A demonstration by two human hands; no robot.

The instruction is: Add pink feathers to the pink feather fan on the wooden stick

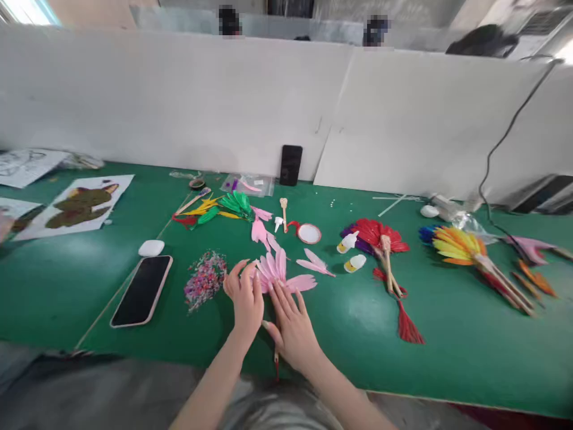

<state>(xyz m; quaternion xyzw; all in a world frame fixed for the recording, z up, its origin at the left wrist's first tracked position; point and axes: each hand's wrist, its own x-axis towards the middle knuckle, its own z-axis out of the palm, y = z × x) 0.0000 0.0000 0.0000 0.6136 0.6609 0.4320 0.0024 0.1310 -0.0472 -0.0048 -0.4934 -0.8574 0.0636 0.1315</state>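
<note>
A fan of pink feathers (280, 272) lies on the green table (447, 334) just in front of me. My left hand (245, 298) rests at its left edge, fingers stretched out and touching the feathers. My right hand (292, 325) lies flat over the fan's lower part, fingers spread, pressing on it; a thin stick with a red end (276, 361) shows under the wrist. Loose pink feathers (314, 261) lie to the right, and more pink feathers (260, 230) lie behind.
A pile of small beads (205, 279), a phone (142, 290) and a white case (151, 247) lie left. Green and yellow feathers (224, 208), a round lid (309, 233), two glue bottles (351, 252), a red fan (380, 239) and a rainbow fan (465, 251) lie beyond. White partitions stand behind.
</note>
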